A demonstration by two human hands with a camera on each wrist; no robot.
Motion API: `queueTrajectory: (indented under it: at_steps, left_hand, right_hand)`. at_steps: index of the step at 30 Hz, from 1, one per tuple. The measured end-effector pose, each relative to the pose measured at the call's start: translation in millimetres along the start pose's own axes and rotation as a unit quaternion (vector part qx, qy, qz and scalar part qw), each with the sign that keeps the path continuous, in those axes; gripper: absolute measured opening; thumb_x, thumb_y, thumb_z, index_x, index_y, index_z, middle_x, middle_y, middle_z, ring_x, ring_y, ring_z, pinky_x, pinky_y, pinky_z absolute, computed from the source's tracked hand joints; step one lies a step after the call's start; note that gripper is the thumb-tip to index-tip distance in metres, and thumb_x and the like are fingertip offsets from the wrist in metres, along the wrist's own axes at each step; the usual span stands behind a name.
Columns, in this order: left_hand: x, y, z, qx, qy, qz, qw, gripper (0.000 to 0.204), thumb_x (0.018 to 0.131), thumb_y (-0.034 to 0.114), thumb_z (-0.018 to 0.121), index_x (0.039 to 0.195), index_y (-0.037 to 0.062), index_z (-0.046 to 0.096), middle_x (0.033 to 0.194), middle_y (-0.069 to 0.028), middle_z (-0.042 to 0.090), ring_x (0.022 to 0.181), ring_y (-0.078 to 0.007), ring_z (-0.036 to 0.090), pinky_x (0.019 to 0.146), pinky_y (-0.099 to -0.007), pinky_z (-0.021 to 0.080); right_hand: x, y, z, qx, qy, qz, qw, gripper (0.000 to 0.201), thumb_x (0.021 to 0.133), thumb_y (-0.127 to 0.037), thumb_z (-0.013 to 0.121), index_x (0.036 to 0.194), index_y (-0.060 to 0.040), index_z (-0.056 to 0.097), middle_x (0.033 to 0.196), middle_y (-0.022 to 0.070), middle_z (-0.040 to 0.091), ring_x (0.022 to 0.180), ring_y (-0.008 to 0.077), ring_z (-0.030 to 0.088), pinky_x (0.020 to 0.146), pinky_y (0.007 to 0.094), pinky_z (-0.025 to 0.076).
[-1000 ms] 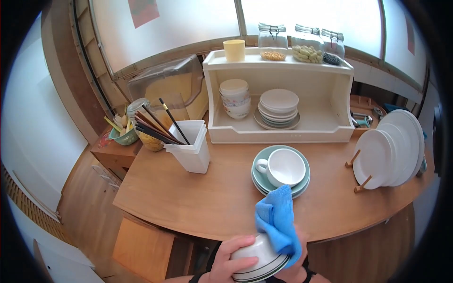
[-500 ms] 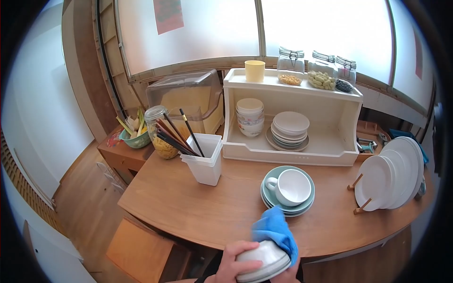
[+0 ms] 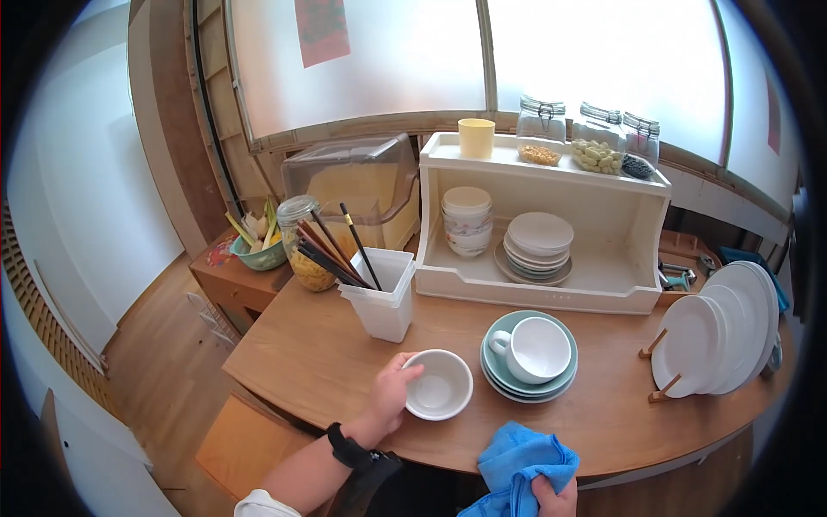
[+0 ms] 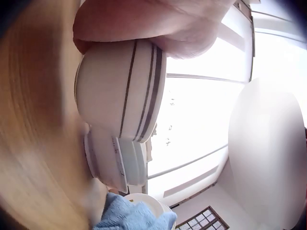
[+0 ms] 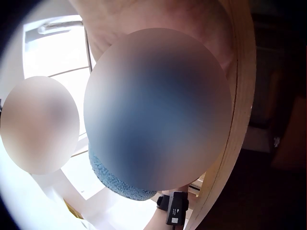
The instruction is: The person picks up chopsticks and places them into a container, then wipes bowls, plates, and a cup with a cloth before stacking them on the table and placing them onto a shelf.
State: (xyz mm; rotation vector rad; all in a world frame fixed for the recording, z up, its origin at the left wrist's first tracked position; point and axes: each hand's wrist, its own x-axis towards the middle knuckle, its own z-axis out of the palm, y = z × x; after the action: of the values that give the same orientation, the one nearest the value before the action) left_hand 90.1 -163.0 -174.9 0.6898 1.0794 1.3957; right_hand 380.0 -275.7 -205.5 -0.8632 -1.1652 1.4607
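Note:
In the head view my left hand (image 3: pixel 392 398) grips a white bowl (image 3: pixel 438 395) by its left side, thumb over the rim. The bowl is upright, low over the table's front part. Dark stripes ring its outside (image 4: pixel 136 91) in the left wrist view. At the front edge my right hand (image 3: pixel 558 496) holds a bunched blue cloth (image 3: pixel 521 461). Blurring hides most of the right wrist view, though the cloth's edge (image 5: pixel 122 184) shows. To the bowl's right, a white cup (image 3: pixel 541 349) sits on stacked teal saucers (image 3: pixel 493 379).
A white container (image 3: pixel 383 302) of chopsticks stands behind the bowl. At the back, a white shelf (image 3: pixel 543 297) bears bowls (image 3: pixel 468 228) and plates (image 3: pixel 541 234), with jars (image 3: pixel 599 142) on top. White plates (image 3: pixel 689 345) stand in a rack at right.
The bowl has turned from tilted, with its outside up, to upright and moved forward over the table in my left hand. My right hand has drawn the cloth off it. The head view has shifted.

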Motion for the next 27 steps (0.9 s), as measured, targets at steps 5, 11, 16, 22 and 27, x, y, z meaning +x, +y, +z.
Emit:
queueTrajectory:
  at_steps: [5, 11, 16, 22, 27]
  left_hand:
    - [15.7, 4.0, 2.1, 0.036, 0.002, -0.038, 0.999, 0.025, 0.092, 0.008, 0.053, 0.116, 0.0025, 0.054, 0.102, -0.0076, 0.062, 0.094, -0.0148, 0.060, 0.082, -0.0285, 0.049]
    - [32.9, 6.6, -1.1, 0.117, -0.015, -0.008, 0.993, 0.029, 0.089, 0.003, 0.055, 0.118, 0.0008, 0.055, 0.105, -0.0081, 0.062, 0.093, -0.0149, 0.060, 0.082, -0.0284, 0.050]
    - [39.7, 10.2, -10.7, 0.178, -0.039, -0.008, 0.983, 0.034, 0.088, 0.004, 0.060, 0.121, -0.0014, 0.054, 0.108, -0.0080, 0.062, 0.096, -0.0142, 0.060, 0.083, -0.0280, 0.049]
    - [9.0, 11.1, -5.6, 0.270, -0.008, 0.142, 0.952, 0.041, 0.087, 0.012, 0.065, 0.124, -0.0025, 0.052, 0.113, -0.0106, 0.061, 0.101, -0.0188, 0.058, 0.089, -0.0313, 0.047]
    - [-35.5, 44.6, 38.6, 0.513, -0.019, 0.503, 0.696, 0.042, 0.088, 0.017, 0.063, 0.125, 0.0009, 0.052, 0.125, -0.0168, 0.055, 0.118, -0.0319, 0.046, 0.100, -0.0404, 0.037]
  right_hand:
    - [-5.6, -1.4, -5.0, 0.001, -0.002, 0.016, 1.000, 0.041, 0.090, -0.007, 0.060, 0.128, 0.0023, 0.047, 0.116, 0.0072, 0.059, 0.105, 0.0168, 0.056, 0.097, 0.0314, 0.041]
    - [-6.0, -4.3, -5.8, -0.006, -0.014, 0.009, 1.000, 0.027, 0.089, -0.006, 0.061, 0.114, 0.0031, 0.059, 0.111, 0.0073, 0.062, 0.102, 0.0168, 0.057, 0.094, 0.0305, 0.042]
    - [-8.1, -15.6, -3.1, -0.063, 0.002, 0.020, 0.998, 0.016, 0.088, -0.004, 0.061, 0.102, 0.0017, 0.066, 0.107, 0.0080, 0.064, 0.098, 0.0176, 0.058, 0.092, 0.0314, 0.043]
    - [-7.1, -8.3, -11.4, -0.042, -0.037, 0.014, 0.998, 0.020, 0.087, -0.005, 0.060, 0.105, 0.0022, 0.064, 0.110, 0.0087, 0.064, 0.102, 0.0185, 0.058, 0.095, 0.0330, 0.042]
    - [-4.4, 0.4, -15.4, -0.028, -0.055, 0.005, 0.998, 0.029, 0.088, -0.006, 0.059, 0.115, 0.0036, 0.058, 0.112, 0.0088, 0.063, 0.104, 0.0192, 0.057, 0.098, 0.0338, 0.041]
